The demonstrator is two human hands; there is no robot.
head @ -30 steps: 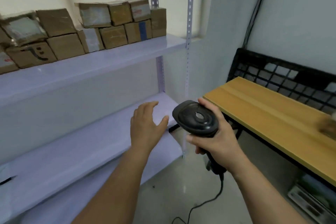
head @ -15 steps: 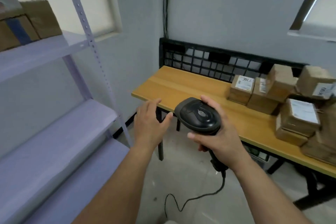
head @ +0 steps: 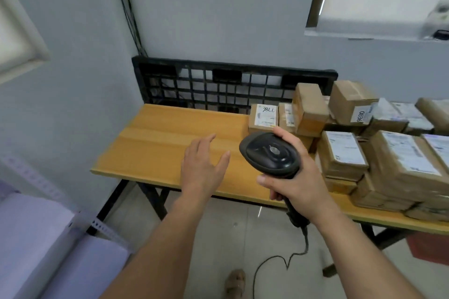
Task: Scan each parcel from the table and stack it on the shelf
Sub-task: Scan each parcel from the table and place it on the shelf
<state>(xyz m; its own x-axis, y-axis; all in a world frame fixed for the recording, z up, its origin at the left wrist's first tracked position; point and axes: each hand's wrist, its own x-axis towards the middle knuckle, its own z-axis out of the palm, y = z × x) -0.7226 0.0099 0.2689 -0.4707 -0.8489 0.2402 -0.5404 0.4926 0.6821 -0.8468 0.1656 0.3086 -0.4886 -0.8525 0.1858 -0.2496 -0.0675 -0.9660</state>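
Note:
My right hand (head: 295, 178) grips a black barcode scanner (head: 271, 154) by its handle, its cable hanging to the floor. My left hand (head: 202, 168) is open and empty, fingers spread, hovering over the bare left part of the wooden table (head: 155, 143). Several taped cardboard parcels (head: 345, 155) with white labels are piled on the table's right half. The nearest small parcel (head: 263, 117) marked "78LL" stands just beyond the scanner. The pale shelf (head: 36, 233) shows only at the lower left.
A black plastic grid pallet (head: 218, 83) leans against the wall behind the table. Cables run down the wall corner. A red bin (head: 427, 246) sits under the table at right. My sandalled foot (head: 234, 283) is on the tiled floor.
My view has swung right from the shelf to the table, bringing the parcel pile into sight. Both hands moved along with it, the left now over the tabletop; the scanner stays held.

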